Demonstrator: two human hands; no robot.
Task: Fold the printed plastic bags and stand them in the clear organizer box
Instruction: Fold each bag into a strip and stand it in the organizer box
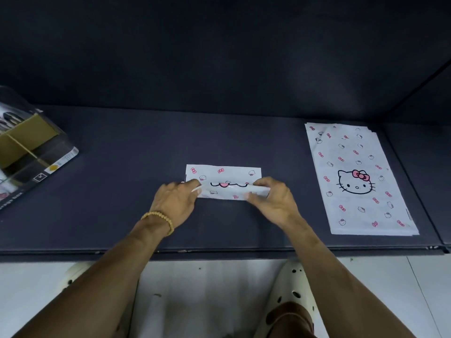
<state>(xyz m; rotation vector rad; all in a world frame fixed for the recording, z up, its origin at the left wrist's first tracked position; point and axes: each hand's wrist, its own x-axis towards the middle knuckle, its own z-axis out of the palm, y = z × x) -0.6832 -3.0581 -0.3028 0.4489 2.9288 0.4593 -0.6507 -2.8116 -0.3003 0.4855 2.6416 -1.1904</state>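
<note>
A white plastic bag point(223, 173) printed with pink bows and cat faces lies partly folded at the middle of the dark table. My left hand point(174, 200) pinches its near left corner and my right hand point(273, 198) pinches its near right corner, lifting the near edge over the far part. A flat stack of the same printed bags point(356, 176) lies to the right. The clear organizer box point(36, 147) stands at the far left edge, with a cardboard divider inside; its left part is cut off by the frame.
The dark table point(122, 191) has a front edge just below my wrists. A dark wall rises behind it. Below the edge I see a light floor and white perforated clogs point(290, 286) on my feet.
</note>
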